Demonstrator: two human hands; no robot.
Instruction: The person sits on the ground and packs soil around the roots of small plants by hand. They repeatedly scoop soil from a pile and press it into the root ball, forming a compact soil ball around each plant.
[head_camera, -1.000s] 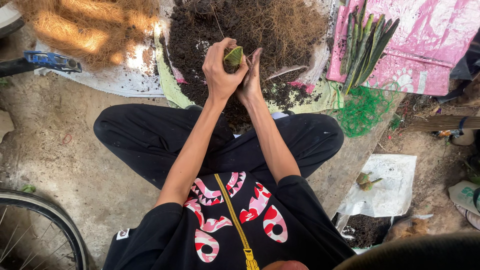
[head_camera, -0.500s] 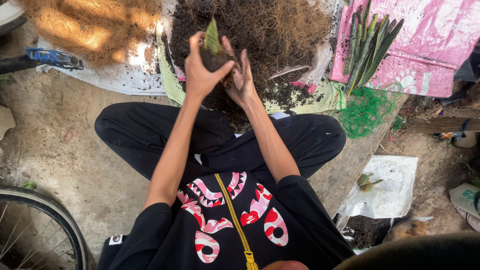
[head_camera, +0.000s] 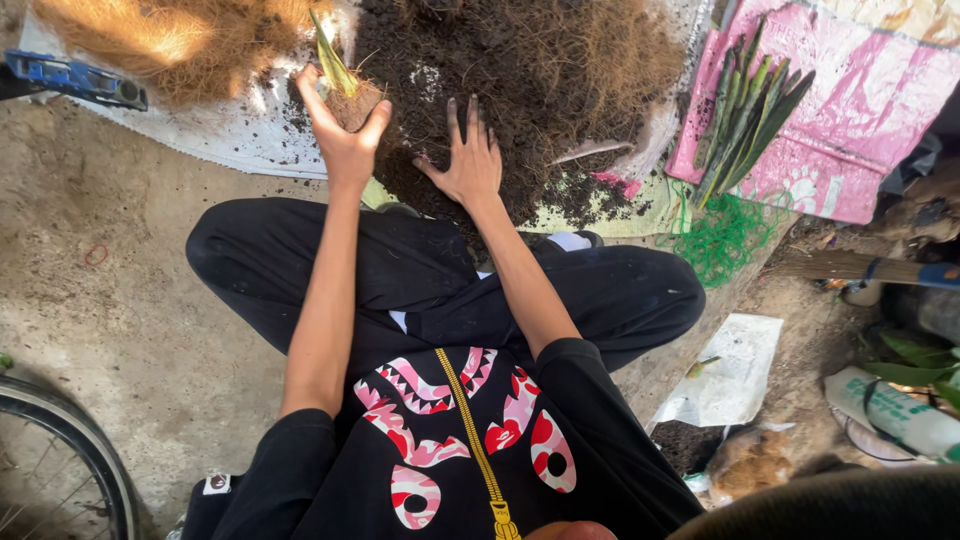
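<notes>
**Cutting gripped above the soil**

I saw my left hand (head_camera: 345, 135) pinching a green cutting (head_camera: 335, 68) with its root ball, the leaf rising above the fingers. My right hand (head_camera: 468, 160) lay spread flat on the soil pile (head_camera: 540, 70), just beside it.

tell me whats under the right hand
The right hand lies flat, fingers spread, on the dark soil pile. Whatever is beneath the palm is covered.
</notes>
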